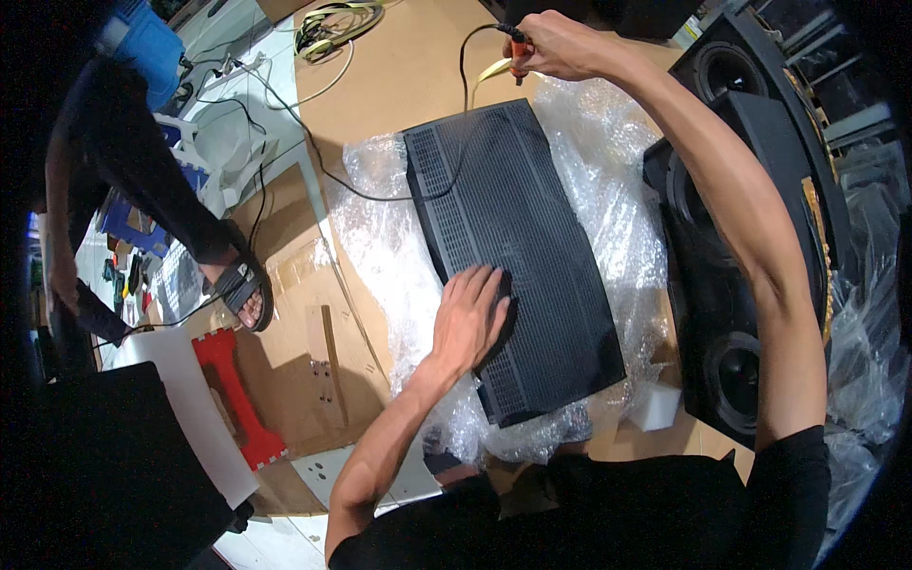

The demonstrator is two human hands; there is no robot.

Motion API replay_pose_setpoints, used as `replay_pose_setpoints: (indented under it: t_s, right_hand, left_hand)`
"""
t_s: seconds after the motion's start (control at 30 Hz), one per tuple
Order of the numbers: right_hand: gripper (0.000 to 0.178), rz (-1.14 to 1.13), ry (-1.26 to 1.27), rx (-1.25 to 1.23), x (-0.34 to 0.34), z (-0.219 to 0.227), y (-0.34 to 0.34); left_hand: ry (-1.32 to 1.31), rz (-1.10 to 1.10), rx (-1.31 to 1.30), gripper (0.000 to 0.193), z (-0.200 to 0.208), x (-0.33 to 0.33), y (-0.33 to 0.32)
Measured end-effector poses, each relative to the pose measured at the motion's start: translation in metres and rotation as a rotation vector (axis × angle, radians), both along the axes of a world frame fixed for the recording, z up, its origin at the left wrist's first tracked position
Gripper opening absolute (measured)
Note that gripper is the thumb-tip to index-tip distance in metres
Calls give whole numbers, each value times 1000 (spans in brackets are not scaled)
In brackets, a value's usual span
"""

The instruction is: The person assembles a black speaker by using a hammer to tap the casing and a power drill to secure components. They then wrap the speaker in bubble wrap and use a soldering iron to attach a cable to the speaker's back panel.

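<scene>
A black, flat, ribbed casing with rows of vent slots (532, 218) lies at a slant on clear bubble wrap (608, 199). My left hand (467, 318) rests on its left side, fingers stretched out and palm down. Beyond the casing's far edge, my right hand (556, 46) is closed around a small orange corded tool (518, 59); my fingers hide part of it, and its exact kind does not show. Its black cord (463, 71) loops down across the casing, then runs off to the upper left.
Black speaker cabinets (703, 294) stand along the right. A coiled yellow-green cable (332, 27) lies at the far left of the cardboard (418, 47). Another person's sandalled foot (245, 294) is at left, near a red plastic piece (237, 399). A white foam block (655, 407) sits near right.
</scene>
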State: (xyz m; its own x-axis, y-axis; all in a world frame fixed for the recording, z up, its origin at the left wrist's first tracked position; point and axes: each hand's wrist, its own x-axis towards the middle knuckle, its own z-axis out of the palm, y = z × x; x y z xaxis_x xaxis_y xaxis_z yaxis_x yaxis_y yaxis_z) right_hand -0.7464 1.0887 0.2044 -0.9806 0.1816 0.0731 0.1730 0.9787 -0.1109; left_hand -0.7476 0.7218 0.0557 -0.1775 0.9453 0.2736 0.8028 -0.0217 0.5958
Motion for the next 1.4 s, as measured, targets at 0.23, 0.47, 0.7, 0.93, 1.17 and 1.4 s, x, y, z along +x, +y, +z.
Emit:
replay_pose_setpoints:
  t_s: [0.23,0.47,0.7,0.93,1.17,1.4]
  right_hand:
    - [24,-159,-37,-237,-13,15,-3]
    - [31,-281,85,-208,1,-13,20]
    - [27,-258,54,-325,11,-7,19]
    - [32,-301,23,-222,3,-25,15]
    - [31,-290,79,-227,6,-32,20]
    - [33,-324,89,-233,12,-47,40]
  left_hand:
    - [317,362,-112,47,-11,-84,89]
    - [214,565,21,12,-4,-123,107]
    - [-64,745,216,24,29,-141,89]
    - [-108,757,184,18,36,-139,86]
    - [-62,740,208,22,30,-141,82]
    - [-58,729,204,23,29,-141,83]
